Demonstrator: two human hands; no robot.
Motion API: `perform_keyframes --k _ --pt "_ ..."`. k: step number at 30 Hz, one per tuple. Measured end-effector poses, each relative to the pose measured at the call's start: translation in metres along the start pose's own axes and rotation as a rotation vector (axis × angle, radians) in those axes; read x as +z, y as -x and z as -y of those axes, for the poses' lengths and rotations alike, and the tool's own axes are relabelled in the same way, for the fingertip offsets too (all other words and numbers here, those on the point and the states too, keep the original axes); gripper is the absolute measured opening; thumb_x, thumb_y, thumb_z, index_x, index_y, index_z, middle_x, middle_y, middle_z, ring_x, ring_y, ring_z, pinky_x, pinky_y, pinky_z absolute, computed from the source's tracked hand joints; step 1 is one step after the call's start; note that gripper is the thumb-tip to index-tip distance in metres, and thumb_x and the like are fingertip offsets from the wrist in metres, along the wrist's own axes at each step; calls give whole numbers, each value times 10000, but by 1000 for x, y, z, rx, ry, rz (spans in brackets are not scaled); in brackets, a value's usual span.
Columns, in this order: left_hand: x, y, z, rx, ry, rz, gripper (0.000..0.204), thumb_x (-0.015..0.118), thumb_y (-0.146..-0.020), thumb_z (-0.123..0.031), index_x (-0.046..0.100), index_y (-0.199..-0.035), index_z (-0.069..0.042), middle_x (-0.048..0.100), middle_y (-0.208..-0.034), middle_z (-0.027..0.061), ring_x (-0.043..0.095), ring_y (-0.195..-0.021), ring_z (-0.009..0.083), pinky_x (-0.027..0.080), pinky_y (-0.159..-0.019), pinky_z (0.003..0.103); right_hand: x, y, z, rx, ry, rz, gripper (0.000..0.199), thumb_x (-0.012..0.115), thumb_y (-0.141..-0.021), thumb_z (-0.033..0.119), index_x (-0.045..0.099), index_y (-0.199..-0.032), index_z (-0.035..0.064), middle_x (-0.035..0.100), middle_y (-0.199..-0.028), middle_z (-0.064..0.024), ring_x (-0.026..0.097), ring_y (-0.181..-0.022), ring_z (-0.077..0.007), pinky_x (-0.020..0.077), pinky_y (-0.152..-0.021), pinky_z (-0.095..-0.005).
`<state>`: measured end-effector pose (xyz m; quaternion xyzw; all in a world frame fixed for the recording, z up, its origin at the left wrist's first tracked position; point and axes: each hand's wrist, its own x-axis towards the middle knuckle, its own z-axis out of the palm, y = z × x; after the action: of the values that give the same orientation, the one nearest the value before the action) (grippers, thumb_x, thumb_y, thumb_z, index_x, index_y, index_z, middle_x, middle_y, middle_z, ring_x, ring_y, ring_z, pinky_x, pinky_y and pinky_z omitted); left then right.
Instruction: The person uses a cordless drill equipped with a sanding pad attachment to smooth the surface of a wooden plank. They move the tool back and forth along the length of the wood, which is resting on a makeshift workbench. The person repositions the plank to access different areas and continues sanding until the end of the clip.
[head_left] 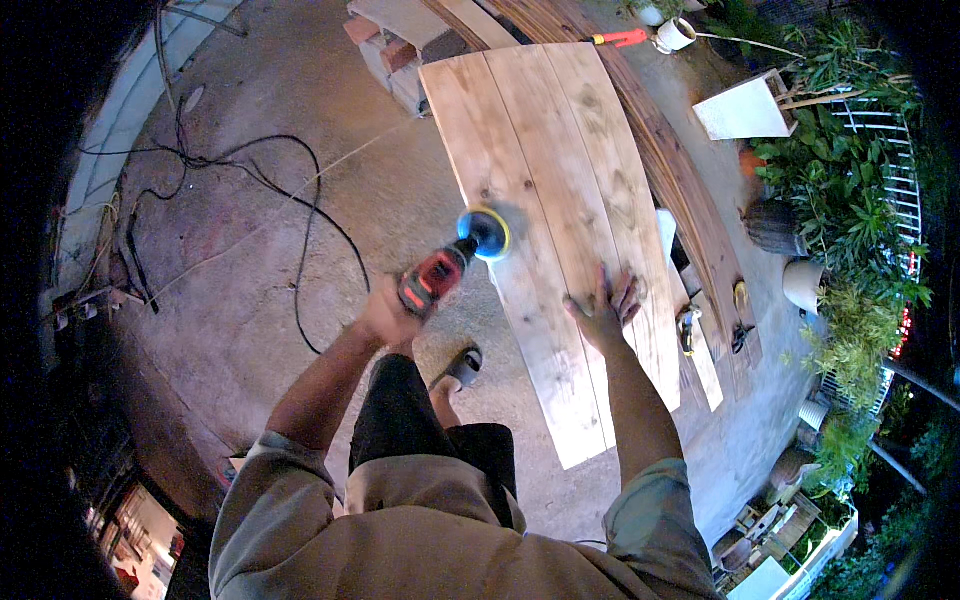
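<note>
A wide wooden panel of joined planks lies in front of me, slanting from upper left to lower right. My left hand is closed round a red and black power sander. Its round blue pad with a yellow rim meets the panel's left edge, and a greyish smudge shows on the wood beside it. On the right part of the panel my right hand lies with fingers spread, holding nothing.
Long brown boards run along the panel's right side, with small hand tools on them. Black cables sprawl over the concrete floor at left. Bricks and a block stand at the far end; potted plants line the right.
</note>
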<state>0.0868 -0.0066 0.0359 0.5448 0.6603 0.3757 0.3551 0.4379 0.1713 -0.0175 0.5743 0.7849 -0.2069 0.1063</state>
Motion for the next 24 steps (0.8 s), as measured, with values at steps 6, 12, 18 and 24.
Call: perform_keyframes --k 6,12,18,24 --pt "-26 -36 -16 -186 -63 -231 204 689 -686 -102 613 -846 -3 628 -703 163 615 -633 277 496 -617 356 -4 1 6 23 18 4 1037 586 -719 715 35 -1490 295 -221 -1499 -223 -222 -1363 -447 -71 -1016 -681" --pt "26 32 45 -148 -70 -13 221 699 -665 -151 635 -855 -57 627 -727 174 624 -672 362 500 -600 395 1 0 1 2 72 -12 1020 583 -723 714 50 -1490 302 -210 -1508 -206 -205 -1368 -444 -54 -1022 -677" --pt "54 81 -31 19 -27 278 243 665 -729 -173 615 -944 -73 635 -835 126 631 -711 316 515 -632 382 -2 3 5 -10 2 -33 1005 590 -721 708 87 -1487 297 -177 -1509 -225 -175 -1367 -470 -39 -1008 -701" --pt "61 95 -22 28 -160 267 350 670 -784 -230 579 -1083 -73 647 -903 102 644 -772 245 525 -694 358 -2 2 6 -21 -51 -78 979 642 -720 657 131 -1479 310 -161 -1506 -247 -152 -1369 -478 -38 -1001 -710"
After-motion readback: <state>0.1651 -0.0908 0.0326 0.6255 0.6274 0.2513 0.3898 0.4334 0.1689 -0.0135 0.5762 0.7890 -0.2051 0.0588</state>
